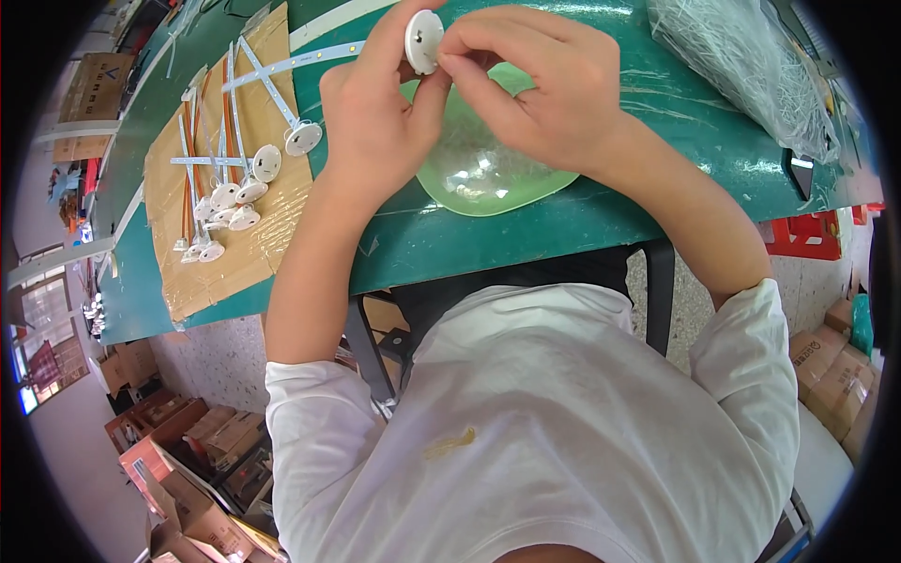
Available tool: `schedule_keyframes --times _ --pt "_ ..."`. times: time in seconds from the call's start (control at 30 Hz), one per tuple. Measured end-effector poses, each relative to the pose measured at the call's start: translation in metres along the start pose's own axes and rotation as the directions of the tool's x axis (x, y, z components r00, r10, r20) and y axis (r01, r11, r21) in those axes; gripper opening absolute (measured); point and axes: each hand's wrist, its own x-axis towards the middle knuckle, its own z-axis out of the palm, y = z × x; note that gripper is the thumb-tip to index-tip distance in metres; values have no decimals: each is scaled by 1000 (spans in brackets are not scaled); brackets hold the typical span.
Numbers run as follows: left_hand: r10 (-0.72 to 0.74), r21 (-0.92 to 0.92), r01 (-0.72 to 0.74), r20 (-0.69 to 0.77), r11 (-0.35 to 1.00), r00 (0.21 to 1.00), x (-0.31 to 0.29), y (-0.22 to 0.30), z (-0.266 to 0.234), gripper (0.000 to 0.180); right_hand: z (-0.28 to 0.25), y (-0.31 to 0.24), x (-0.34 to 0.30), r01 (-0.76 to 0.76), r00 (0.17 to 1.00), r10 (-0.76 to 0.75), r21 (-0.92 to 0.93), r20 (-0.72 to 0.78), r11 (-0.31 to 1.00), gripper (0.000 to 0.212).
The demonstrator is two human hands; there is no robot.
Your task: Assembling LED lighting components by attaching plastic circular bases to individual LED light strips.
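Note:
My left hand (380,117) is closed around a white round end cap (427,26), held up on edge between thumb and fingers. A pale LED strip (314,57) stretches leftward from behind this hand. My right hand (563,84) pinches with thumb and forefinger at the cap's right edge; whatever it grips is too small to make out. Below both hands sits a translucent green bowl (436,192), partly covered by the right hand, with small shiny pieces inside. More white caps with LED strips and orange wires, such as one cap (267,163), lie to the left.
Those assemblies rest on a flat cardboard sheet (253,267) on the green table (413,249). A clear plastic bag (741,70) of thin pale strands occupies the far right, near a black bracket (799,174). Cardboard boxes (225,436) stand on the floor at left.

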Motion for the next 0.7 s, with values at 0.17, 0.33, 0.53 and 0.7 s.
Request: schedule_keyframes --times 0.17,0.33,0.53,0.7 --pt "-4 96 13 -101 995 995 -5 -19 14 42 10 7 -5 83 996 -77 -139 44 987 11" --pt "32 184 -15 -91 983 995 -1 -12 12 50 14 15 -7 87 996 -81 -138 48 987 12" --pt "-58 298 42 47 954 997 12 -15 -26 30 9 22 -2 -126 985 120 41 127 991 12" --pt "-361 503 219 203 836 910 16 -18 -106 34 -13 34 5 -49 994 51 -26 93 998 10"
